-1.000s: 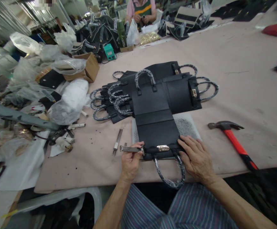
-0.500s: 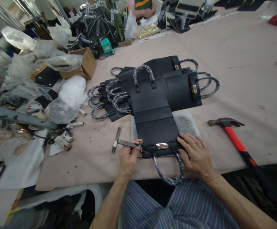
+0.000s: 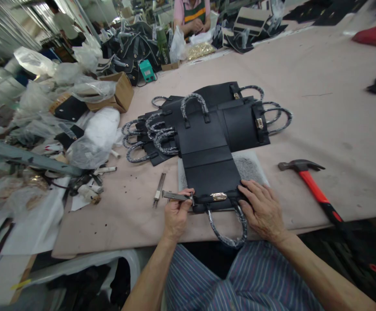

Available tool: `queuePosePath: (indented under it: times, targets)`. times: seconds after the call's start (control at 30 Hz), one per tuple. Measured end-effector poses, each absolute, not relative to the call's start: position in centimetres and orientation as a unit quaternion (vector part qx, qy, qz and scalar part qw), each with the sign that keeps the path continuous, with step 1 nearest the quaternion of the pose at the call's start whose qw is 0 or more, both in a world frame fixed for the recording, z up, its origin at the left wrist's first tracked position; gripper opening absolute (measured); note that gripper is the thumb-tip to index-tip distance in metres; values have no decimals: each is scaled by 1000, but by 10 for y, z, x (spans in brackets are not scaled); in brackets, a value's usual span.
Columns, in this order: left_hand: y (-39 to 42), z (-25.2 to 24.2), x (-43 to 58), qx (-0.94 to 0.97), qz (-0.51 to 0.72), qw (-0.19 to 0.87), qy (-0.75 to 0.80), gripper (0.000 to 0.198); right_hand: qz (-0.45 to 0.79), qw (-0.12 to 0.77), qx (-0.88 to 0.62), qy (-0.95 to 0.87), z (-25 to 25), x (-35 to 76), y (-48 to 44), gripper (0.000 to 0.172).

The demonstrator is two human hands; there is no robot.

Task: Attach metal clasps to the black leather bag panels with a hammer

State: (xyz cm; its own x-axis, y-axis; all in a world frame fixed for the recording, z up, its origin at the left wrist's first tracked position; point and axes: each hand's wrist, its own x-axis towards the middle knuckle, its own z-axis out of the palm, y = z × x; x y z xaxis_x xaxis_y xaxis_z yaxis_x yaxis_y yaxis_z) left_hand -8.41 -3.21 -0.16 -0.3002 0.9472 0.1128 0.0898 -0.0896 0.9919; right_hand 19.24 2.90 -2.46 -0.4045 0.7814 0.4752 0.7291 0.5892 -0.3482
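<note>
Indoors, a black bag piece (image 3: 212, 172) lay lengthwise away from the person on a pinkish table (image 3: 330, 125), its far end leaning slightly left onto a pile of similar pieces (image 3: 244, 125). The near handle (image 3: 228, 242), wrapped in crinkled plastic, looped toward the person at the table's edge. The left hand (image 3: 175, 220) pinched a slim metal tool (image 3: 176, 196) between thumb and fingers, its length running crosswise, one end at the piece's left edge. The right hand (image 3: 263, 211) lay spread on the right edge, gripping nothing, beside a shiny gold clasp (image 3: 218, 197). A claw hammer (image 3: 314, 185) with a red-and-black handle rested to the right. Beyond, cloudy plastic bags (image 3: 92, 138) crowded a cardboard box (image 3: 124, 90), and a co-worker in a striped apron (image 3: 194, 15) sat across the cluttered workroom.
</note>
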Motion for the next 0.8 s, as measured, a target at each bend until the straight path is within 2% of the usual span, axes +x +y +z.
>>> queuePosePath:
  times: [0.23, 0.6, 0.8]
  targets:
    - [-32, -3, -85, 461, 568, 378, 568, 19, 122, 345, -459, -809, -14, 190, 15, 31]
    - [-37, -5, -80, 497, 571, 347, 553, 14, 86, 350, -484, -798, -24, 179, 5, 33]
    - [-34, -6, -81, 453, 596, 345, 567, 21, 71, 361, -480, -797, -28, 179, 4, 36]
